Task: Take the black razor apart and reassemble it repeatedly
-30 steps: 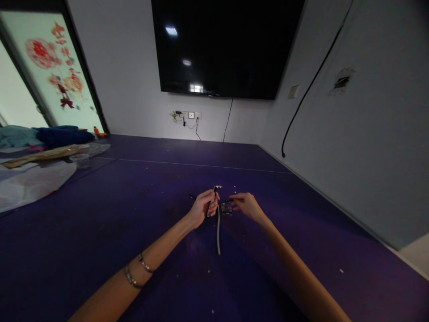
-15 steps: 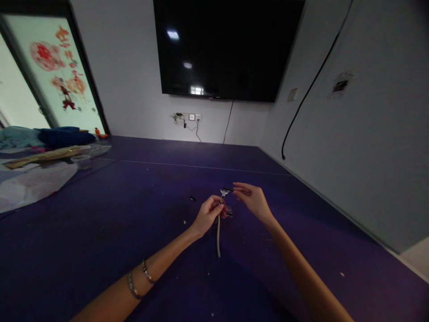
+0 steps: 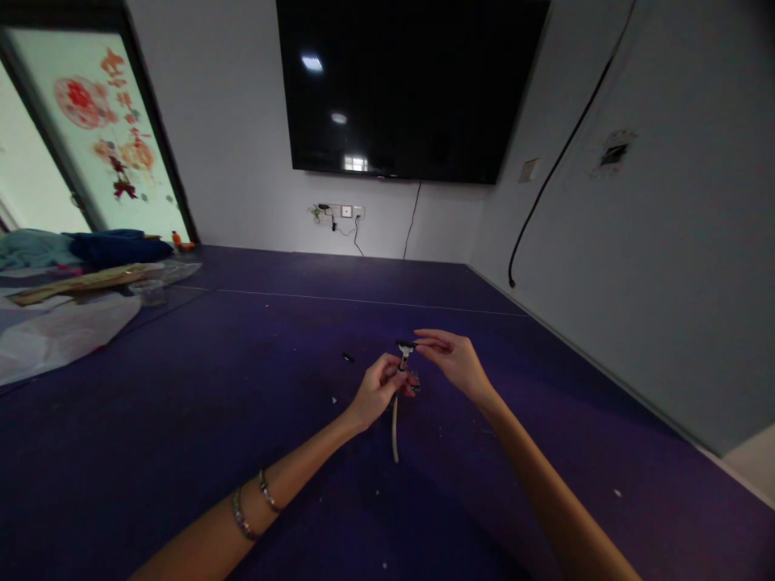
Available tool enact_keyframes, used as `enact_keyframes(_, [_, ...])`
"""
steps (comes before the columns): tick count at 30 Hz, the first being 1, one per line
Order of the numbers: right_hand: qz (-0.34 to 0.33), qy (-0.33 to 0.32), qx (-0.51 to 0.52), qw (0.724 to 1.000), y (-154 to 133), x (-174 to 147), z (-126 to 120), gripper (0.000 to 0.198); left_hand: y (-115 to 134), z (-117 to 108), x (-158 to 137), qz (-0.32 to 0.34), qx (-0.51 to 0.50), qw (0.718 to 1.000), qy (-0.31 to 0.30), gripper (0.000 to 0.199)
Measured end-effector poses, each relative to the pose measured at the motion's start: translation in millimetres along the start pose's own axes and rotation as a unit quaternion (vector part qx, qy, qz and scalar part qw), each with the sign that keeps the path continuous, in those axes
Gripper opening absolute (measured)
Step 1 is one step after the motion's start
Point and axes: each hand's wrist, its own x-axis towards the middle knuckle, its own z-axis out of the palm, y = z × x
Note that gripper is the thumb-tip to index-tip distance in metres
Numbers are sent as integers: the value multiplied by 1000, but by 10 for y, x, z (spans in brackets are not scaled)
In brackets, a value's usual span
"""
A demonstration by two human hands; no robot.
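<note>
Item: razor [image 3: 396, 387], qty 1. Pale handle hangs down from left hand [image 3: 376, 393], lower end free above the purple floor mat [image 3: 182, 420]. Metal neck rises out of the fist; dark head piece [image 3: 405, 344] sits at top, at fingertips of right hand [image 3: 455, 361]. Can't tell whether head piece is seated on the neck or just touching it: too small, dim.

Hands: 2, both bare. Left curled round upper handle, thumb on top. Right pinching the dark head piece w/ thumb + forefinger, other fingers loosely stretched out. Forearms cut off by bottom edge.

Bracelets [image 3: 251, 504]: 2, on left wrist.

Small grey object [image 3: 415, 381], qty 1, on mat just behind the hands, mostly hidden by them; what it is unclear. Small dark bit [image 3: 347, 357], qty 1, on mat left of hands, unidentifiable. White specks scattered on mat, not counted.

Room: TV [image 3: 412, 89] x1, wall-mounted, top cut off by frame. Socket strip [image 3: 339, 211] below it, w/ thin cords; count of plugs not legible. Black cable [image 3: 563, 153] x1 running down right wall. Wall switch [image 3: 529, 169] x1. Glass door [image 3: 97, 137] at left w/ red decals, partly out of frame. Far left: white plastic sheet [image 3: 54, 331], blue cloth pile [image 3: 115, 244], partly cropped.
</note>
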Motion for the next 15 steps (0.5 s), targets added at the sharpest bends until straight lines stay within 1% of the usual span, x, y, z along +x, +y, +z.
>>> enact_keyframes(7, [-5,-3,-5,1000,-31,-10,9,25,-34,-17,3,-9,-6,1000,-1,25])
enact_keyframes(15, [-15,-2,-14,1000,-83,-24,25,20,-11,0,1,-18,-13,1000,6,28])
